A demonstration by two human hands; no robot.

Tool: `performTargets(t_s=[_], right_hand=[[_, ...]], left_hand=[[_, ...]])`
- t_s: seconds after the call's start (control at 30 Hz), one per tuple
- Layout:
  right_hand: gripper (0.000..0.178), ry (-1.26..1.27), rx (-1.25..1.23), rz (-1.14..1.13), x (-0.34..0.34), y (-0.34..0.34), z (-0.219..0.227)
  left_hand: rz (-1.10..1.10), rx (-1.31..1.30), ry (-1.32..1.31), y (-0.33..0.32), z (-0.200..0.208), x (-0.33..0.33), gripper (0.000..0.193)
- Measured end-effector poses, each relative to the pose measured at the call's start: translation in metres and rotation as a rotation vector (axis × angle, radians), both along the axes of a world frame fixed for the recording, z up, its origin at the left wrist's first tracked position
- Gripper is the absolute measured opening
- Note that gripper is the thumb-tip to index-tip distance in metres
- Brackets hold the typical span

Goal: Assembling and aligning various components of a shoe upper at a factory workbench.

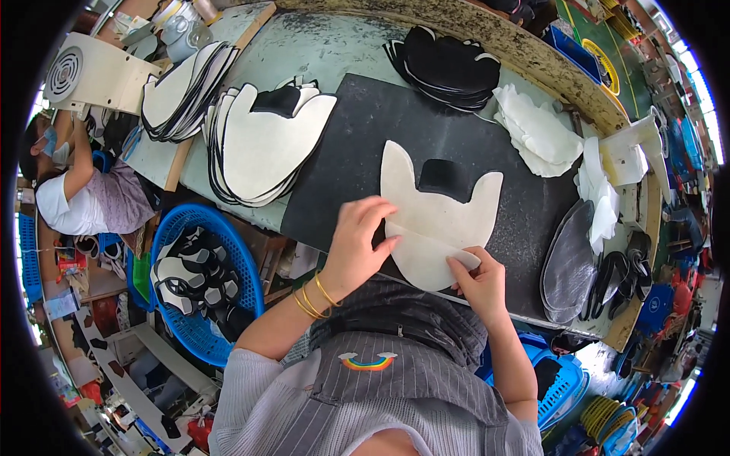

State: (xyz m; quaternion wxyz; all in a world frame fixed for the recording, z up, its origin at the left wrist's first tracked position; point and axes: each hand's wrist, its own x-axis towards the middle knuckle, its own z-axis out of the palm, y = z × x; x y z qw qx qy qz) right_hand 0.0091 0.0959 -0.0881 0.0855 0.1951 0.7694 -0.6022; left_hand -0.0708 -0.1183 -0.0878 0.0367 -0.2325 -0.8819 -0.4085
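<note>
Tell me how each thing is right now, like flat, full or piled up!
Black mat: flat.
Notched cream piece: lying on the mat.
Cream layer: over its rounded end.
Left hand: thumb and index apart, at the cream edge.
Right hand: pinching the layer's corner.
Blue basket: holding jumbled black-and-white pieces.
Cream-topped stack: piled unevenly.
White sheets: heaped loosely.
</note>
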Motion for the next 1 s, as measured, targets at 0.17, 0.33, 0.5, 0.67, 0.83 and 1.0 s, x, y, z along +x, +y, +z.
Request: performTargets(t_s=[0.17, 0.33, 0.5, 0.67, 0.83, 1.0], right_hand=[[0.019, -0.026, 0.060, 0.030, -0.004, 0.011, -0.002], [0.023, 0.406, 0.947, -0.012, 0.010, 0.011, -0.012], [0.014, 0.308, 0.930, -0.214, 0.055, 0.079, 0.010], [0.016, 0.266, 1.003, -0.532, 0.060, 0.211, 0.033], [0.045, 0.220, 1.214, -0.462, -0.015, 0.257, 0.010], [0.030, 0.160, 0.949, -0.239, -0.012, 0.269, 0.025]], left_hand=[[-0.547, -0.116, 0.146, 0.012, -0.002, 0.026, 0.065], [-0.655, -0.441, 0.167, 0.022, 0.006, 0.038, 0.074], [-0.559, -0.514, 0.196, 0.050, 0.032, 0.035, 0.064], [-0.694, -0.162, 0.233, 0.127, 0.054, 0.003, 0.035], [-0.761, 0.137, 0.191, 0.263, 0.037, -0.028, 0.023], [-0.832, 0.313, 0.177, 0.371, 0.002, -0.079, 0.031]])
